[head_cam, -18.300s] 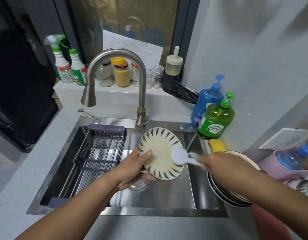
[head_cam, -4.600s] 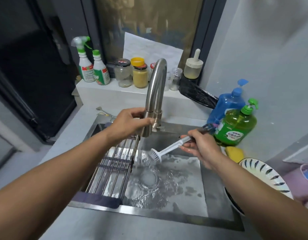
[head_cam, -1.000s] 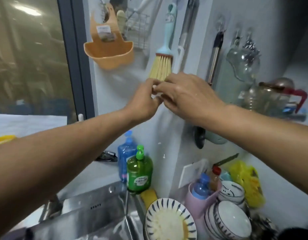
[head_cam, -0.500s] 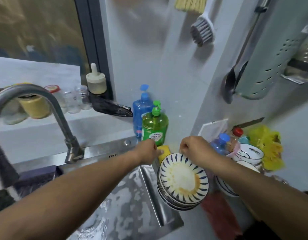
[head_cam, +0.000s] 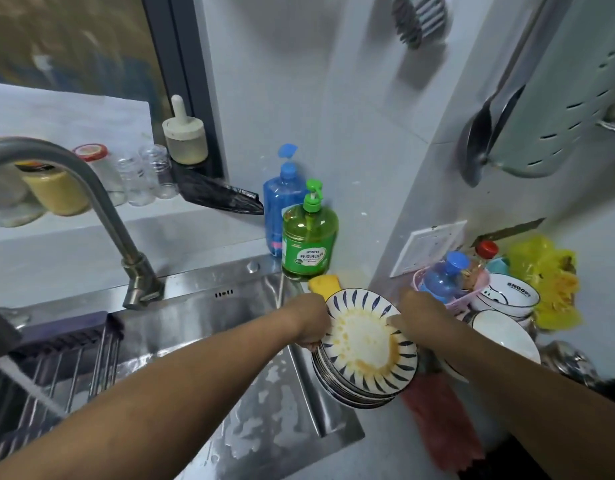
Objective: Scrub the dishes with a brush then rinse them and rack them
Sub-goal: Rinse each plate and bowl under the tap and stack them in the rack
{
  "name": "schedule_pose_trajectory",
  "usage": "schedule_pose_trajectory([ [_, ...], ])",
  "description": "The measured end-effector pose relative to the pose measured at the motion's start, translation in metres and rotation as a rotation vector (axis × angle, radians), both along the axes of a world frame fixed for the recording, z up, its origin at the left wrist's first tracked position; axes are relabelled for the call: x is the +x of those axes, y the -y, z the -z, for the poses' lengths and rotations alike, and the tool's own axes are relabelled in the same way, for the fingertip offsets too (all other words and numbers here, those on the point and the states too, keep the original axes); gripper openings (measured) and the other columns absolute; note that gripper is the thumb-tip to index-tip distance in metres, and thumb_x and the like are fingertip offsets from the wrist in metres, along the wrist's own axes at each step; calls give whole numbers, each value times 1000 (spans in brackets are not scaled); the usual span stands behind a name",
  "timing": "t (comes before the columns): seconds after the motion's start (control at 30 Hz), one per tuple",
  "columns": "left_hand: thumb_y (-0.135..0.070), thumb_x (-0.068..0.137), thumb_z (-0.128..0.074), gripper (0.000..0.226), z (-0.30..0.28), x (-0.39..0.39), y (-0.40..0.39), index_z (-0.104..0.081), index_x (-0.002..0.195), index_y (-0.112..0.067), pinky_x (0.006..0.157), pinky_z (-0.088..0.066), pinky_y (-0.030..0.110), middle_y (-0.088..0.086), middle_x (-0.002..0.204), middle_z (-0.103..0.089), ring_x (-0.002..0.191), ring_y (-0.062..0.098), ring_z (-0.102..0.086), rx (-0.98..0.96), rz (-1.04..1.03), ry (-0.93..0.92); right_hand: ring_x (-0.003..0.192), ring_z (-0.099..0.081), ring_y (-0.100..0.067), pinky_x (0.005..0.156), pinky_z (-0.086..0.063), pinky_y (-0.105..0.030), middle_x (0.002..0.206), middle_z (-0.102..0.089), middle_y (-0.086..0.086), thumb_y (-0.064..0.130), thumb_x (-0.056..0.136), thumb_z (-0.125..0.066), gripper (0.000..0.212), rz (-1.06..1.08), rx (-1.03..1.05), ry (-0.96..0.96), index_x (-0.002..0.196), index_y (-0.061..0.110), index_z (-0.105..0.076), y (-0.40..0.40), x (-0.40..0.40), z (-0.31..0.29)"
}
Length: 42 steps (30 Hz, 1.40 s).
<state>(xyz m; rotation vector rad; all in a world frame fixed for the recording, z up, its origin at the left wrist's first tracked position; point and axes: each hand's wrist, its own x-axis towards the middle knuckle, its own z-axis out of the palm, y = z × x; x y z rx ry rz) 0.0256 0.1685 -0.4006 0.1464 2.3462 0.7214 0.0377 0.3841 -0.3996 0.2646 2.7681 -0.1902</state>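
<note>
Plate stack (head_cam: 364, 372) sits at the counter's sink-side edge, top plate stained yellow. Left hand (head_cam: 311, 322) grip curls round the stack's left rim; right hand (head_cam: 418, 311) grip pinches the right rim. Risk: wet, overhanging stack could slip or topple into the sink (head_cam: 264, 393) when lifted

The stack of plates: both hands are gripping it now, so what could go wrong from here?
The stack of plates overhangs the sink edge; held only at the rims by the left hand and right hand, it could tip or slip. The wet steel looks slippery. The bowls stand close and might get knocked.
</note>
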Motion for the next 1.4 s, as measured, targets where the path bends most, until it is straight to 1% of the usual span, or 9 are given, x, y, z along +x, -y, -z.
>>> schedule_pose_trajectory([
  [0.13,-3,105,-40,11,-14,-1,12,-50,111,-1,53,-62,32,22,89,-65,52,22,-67,278,-162,95,99,-59,-29,74,-40,-32,109,-62,-9,35,96,-62,25,3,-2,5,101,16,-46,-1,1,-4],
  [0.33,-13,108,-47,18,-13,16,71,-55,123,-6,55,-59,23,16,93,-76,66,19,-75,543,-317,99,105,-63,-32,89,-51,-38,114,-68,-11,45,100,-45,34,-75,-15,-57,107,17,-64,28,-8,-34],
  [0.53,-20,107,-52,36,-2,54,154,-48,135,2,64,-64,31,27,111,-73,82,28,-76,608,-536,82,114,-61,-32,75,-37,-29,120,-65,-15,25,108,-41,33,-228,-286,60,118,4,-64,111,-14,-47],
  [0.63,-29,105,-57,31,-4,80,187,-53,115,0,70,-65,37,24,105,-75,80,30,-74,607,-674,115,101,-65,-30,78,-46,-34,106,-70,-14,24,106,-44,30,-231,-428,88,105,4,-66,141,-11,-26],
  [0.73,-36,107,-50,32,-5,109,218,-57,109,-4,62,-60,29,18,95,-72,67,21,-66,466,-778,45,92,-65,-31,77,-47,-35,98,-70,-16,20,106,-46,29,-253,-508,98,95,2,-66,176,-9,2],
  [0.97,-32,103,-56,13,-21,147,265,-55,94,-22,75,-60,46,-3,81,-64,69,14,-60,127,-914,-655,80,-71,-30,64,-55,-34,93,-74,-15,27,104,-46,26,-228,-617,182,97,10,-65,240,-1,41],
  [1.2,-31,102,-54,20,-64,144,295,-46,120,-30,59,-43,37,-6,80,-57,66,10,-55,65,-1031,-1091,59,-54,-25,41,-40,-21,73,-58,-11,21,105,-44,25,-239,-627,208,92,7,-61,269,-2,46],
  [1.3,-27,100,-45,50,-71,134,313,-39,150,-28,75,-42,37,-3,107,-52,81,17,-53,-90,-1108,-1016,58,-52,-25,44,-40,-24,70,-56,-11,19,105,-44,26,-256,-624,210,87,9,-60,273,-3,43],
  [1.4,-31,95,-33,44,-66,126,322,-63,127,-26,73,-43,36,4,108,-49,83,26,-55,-169,-1045,-870,59,-51,-26,45,-39,-25,70,-55,-12,20,105,-44,26,-248,-635,221,93,5,-61,274,-4,42],
])
